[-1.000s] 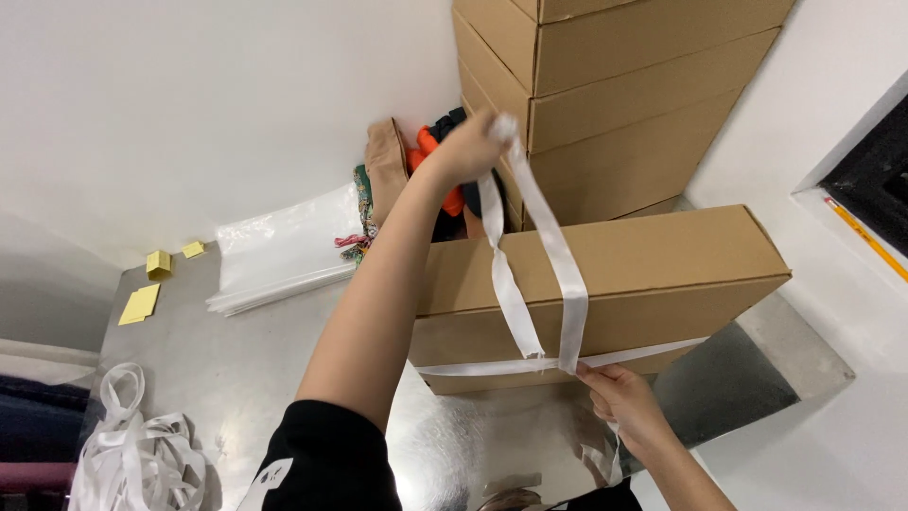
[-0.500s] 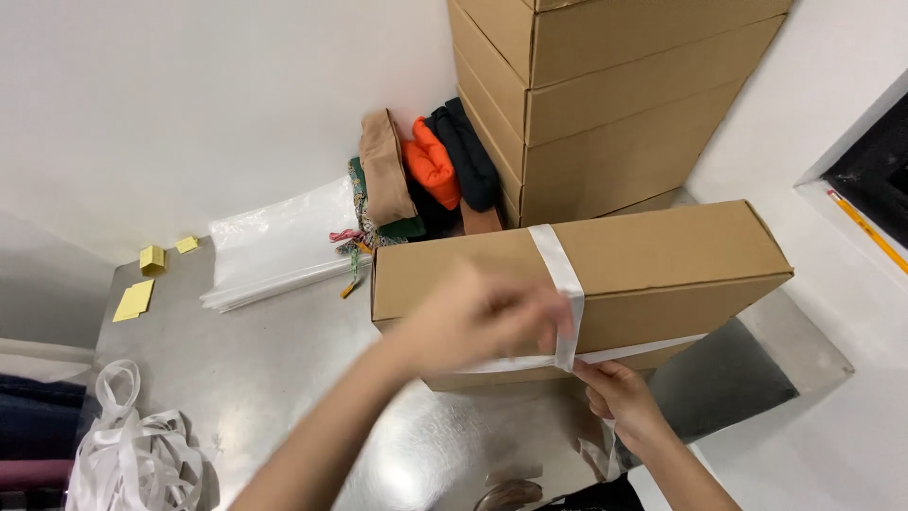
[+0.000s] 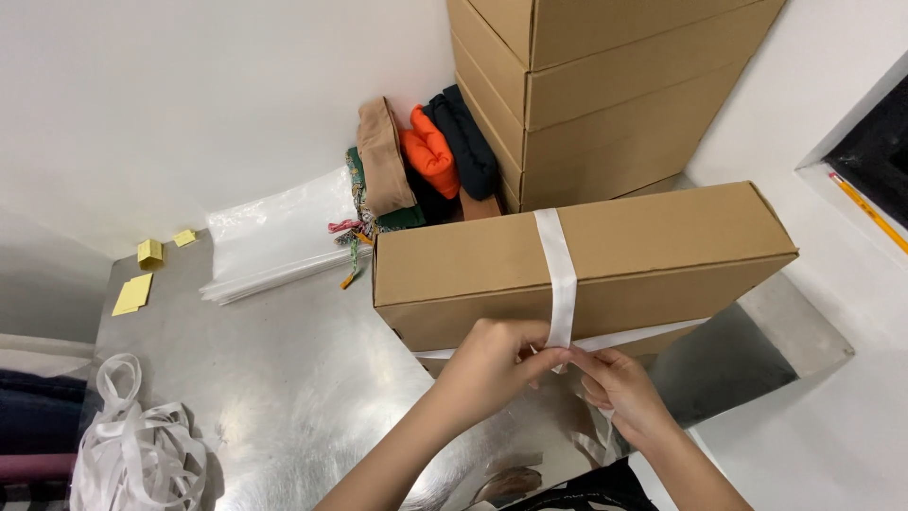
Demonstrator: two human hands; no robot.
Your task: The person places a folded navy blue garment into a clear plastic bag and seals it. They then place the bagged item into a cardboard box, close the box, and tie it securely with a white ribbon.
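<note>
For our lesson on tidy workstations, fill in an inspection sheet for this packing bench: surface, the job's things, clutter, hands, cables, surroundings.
Surface: shiny metal table, reflective, creased look.
Job's things: flat cardboard box on the table; white ribbon runs over its top and along its front.
Clutter: loose ribbon pile at the near left edge; yellow notes; clear plastic bags; rolled clothes at the wall.
Hands: left hand and right hand both pinch the ribbon at the box's front edge.
Cables: nothing seen.
Surroundings: stacked boxes behind; white walls.
</note>
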